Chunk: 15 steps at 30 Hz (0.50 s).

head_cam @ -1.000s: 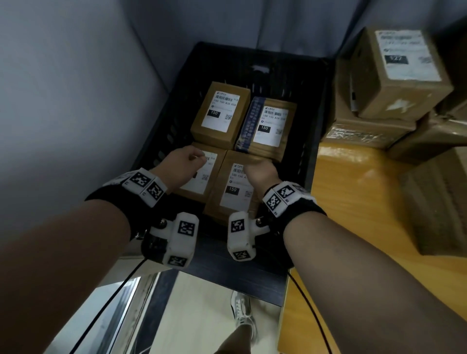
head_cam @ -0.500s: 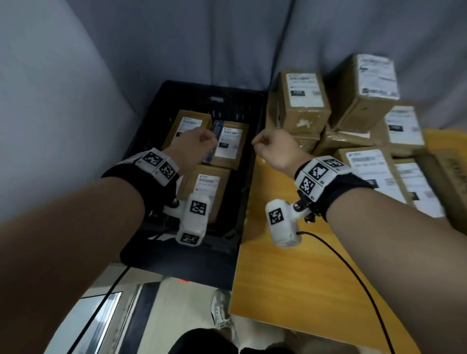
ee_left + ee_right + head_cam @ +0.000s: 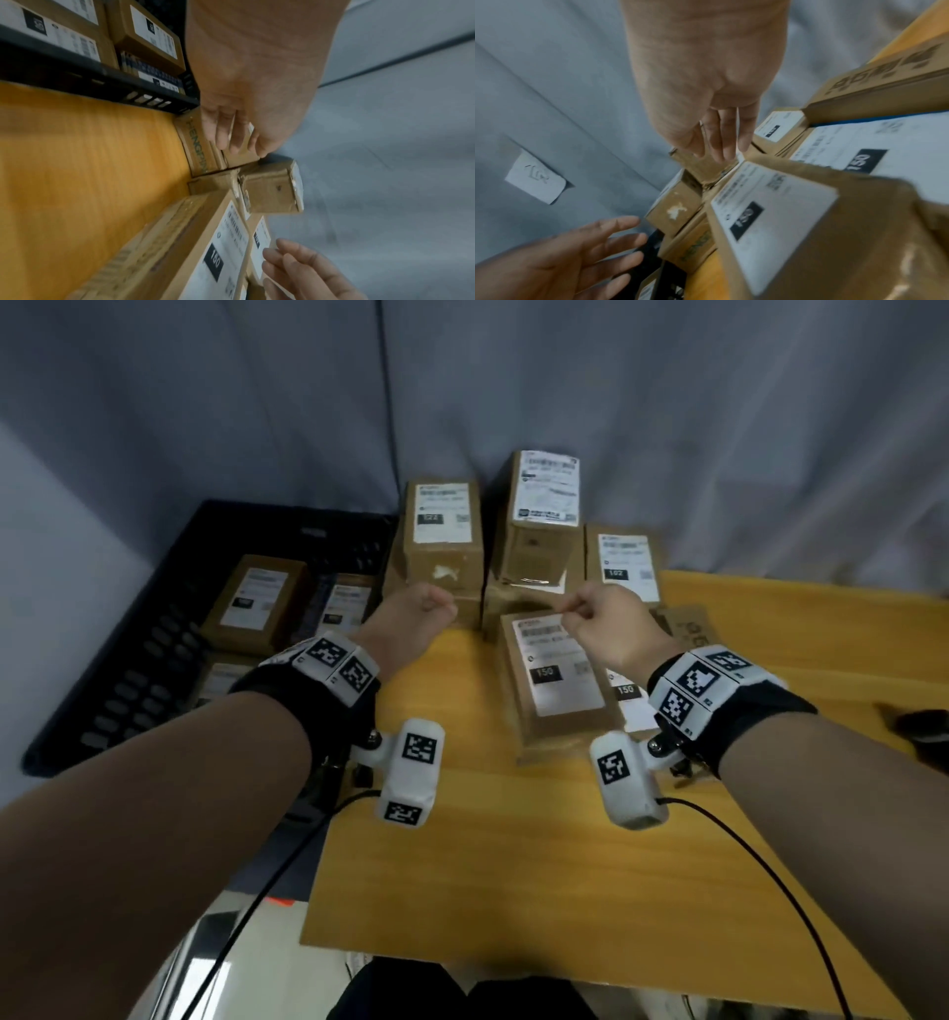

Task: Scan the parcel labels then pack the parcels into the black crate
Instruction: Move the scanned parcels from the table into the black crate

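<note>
The black crate (image 3: 128, 660) stands at the left beside the wooden table and holds several brown labelled parcels (image 3: 257, 603). More brown parcels are piled on the table: one marked 150 (image 3: 554, 675) lies flat in front, and one marked 122 (image 3: 441, 526) and a tall one (image 3: 544, 505) sit on top at the back. My left hand (image 3: 411, 618) hovers in front of the 122 parcel, with relaxed fingers (image 3: 231, 138) holding nothing. My right hand (image 3: 606, 624) hovers over the far end of the 150 parcel, and its fingers (image 3: 721, 138) hang loose and empty.
A grey curtain closes off the back and left. Another parcel marked 102 (image 3: 624, 562) stands at the back right of the pile. A dark object (image 3: 919, 726) lies at the right edge of the table (image 3: 513, 865). Cables trail from both wrist cameras.
Both hands have left the parcels in the crate and moved right and up to the pile on the table. My head has turned from the crate to the table.
</note>
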{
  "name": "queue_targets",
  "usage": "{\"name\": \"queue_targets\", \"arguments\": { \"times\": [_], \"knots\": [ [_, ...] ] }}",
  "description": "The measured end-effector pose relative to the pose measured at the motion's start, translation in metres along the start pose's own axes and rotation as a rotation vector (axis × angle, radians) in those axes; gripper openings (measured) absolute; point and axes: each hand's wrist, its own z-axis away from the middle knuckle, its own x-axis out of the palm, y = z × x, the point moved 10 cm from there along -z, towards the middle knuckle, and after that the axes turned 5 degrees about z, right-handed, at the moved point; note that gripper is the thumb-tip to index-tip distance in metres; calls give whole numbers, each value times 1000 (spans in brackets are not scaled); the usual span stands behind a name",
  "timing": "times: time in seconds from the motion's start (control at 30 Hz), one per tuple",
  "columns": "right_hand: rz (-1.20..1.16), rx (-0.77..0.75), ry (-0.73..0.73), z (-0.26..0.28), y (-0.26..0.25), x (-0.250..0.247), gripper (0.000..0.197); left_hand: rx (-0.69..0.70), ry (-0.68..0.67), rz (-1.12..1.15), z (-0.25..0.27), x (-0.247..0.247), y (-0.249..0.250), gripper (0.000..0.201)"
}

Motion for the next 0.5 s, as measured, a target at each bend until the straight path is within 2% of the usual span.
{"name": "queue_targets", "arguments": {
  "times": [0.17, 0.3, 0.4, 0.5],
  "knots": [
    [23, 73, -34, 8, 54, -2, 21, -105, -11, 34, -5, 52, -7, 34],
    [53, 153, -122, 11, 88, 18, 31, -223, -65, 36, -5, 91, -21, 48],
    [-55, 194, -213, 19, 102, 41, 33, -322, -124, 106, 4, 118, -38, 50],
    [-140, 178, -221, 21, 103, 56, 36, -392, -136, 214, 17, 131, -51, 46]
  ]
}}
